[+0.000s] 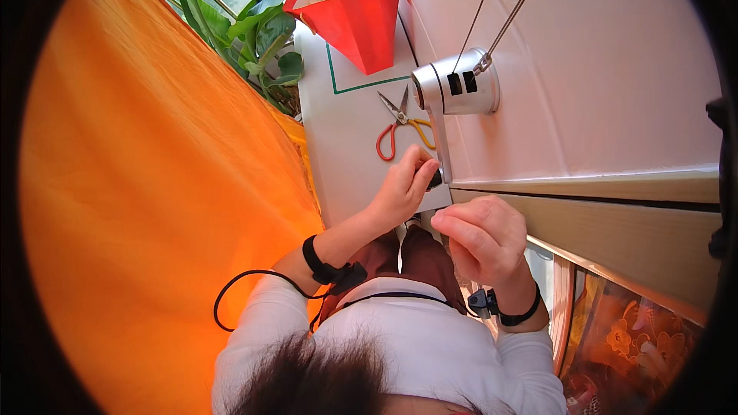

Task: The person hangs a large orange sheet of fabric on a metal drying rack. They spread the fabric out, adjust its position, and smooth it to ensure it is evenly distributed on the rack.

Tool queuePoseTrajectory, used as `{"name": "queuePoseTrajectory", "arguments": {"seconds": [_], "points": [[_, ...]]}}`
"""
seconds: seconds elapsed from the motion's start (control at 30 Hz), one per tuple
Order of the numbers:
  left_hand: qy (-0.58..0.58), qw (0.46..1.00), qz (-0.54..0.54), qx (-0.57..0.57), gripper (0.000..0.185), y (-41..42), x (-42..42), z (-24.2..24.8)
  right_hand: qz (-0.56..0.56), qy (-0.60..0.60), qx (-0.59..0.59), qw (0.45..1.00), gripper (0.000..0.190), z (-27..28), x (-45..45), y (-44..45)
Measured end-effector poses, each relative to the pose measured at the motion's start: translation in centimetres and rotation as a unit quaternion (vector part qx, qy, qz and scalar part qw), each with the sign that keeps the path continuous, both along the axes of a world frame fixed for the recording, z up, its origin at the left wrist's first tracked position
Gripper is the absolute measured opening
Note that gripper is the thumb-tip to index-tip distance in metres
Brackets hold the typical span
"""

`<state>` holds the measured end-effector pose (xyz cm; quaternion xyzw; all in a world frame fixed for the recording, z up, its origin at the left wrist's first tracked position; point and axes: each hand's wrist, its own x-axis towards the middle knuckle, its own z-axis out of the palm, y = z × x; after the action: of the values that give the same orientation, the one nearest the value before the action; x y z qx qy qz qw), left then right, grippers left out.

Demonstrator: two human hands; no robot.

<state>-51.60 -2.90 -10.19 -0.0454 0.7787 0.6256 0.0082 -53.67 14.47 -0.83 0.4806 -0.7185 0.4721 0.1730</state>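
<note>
My left hand (406, 181) is closed at the end of a silver crank arm (443, 144), around its black handle knob (435, 179), most of which the fingers hide. The crank belongs to a silver hand winch (461, 83) fixed to the pale wall. Two steel cables (519, 8) rise from slots in its drum. To the right and nearer my body, my right hand (487, 236) is raised with its fingers curled in, touching nothing that I can see. Scissors (400, 119) with one red and one yellow handle lie spread on a white surface (351, 144) beyond my left hand.
A red paper bag (360, 17) stands at the far end of the white surface. Green leafy plants (271, 34) grow beside it, near a window. An orange curtain (173, 184) hangs along the left. On the right, a wooden ledge (622, 225) borders the wall.
</note>
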Motion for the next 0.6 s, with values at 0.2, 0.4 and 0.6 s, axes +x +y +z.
{"name": "queuePoseTrajectory", "arguments": {"seconds": [0.2,0.4,0.6], "points": [[0.231,0.971,0.044,0.042,0.023,-4.0,-6.0,9.1,-0.154,0.053,0.062,0.985,0.034,-1.0,-1.6,-1.6],[-0.109,0.988,0.105,0.005,0.027,-10.0,-16.0,1.5,-0.173,0.023,0.133,0.976,0.034,-3.5,-2.4,-3.1],[-0.021,0.99,-0.103,0.097,0.023,-1.9,1.0,0.6,-0.133,-0.005,0.085,0.988,0.033,-2.5,-1.3,-1.9]]}}
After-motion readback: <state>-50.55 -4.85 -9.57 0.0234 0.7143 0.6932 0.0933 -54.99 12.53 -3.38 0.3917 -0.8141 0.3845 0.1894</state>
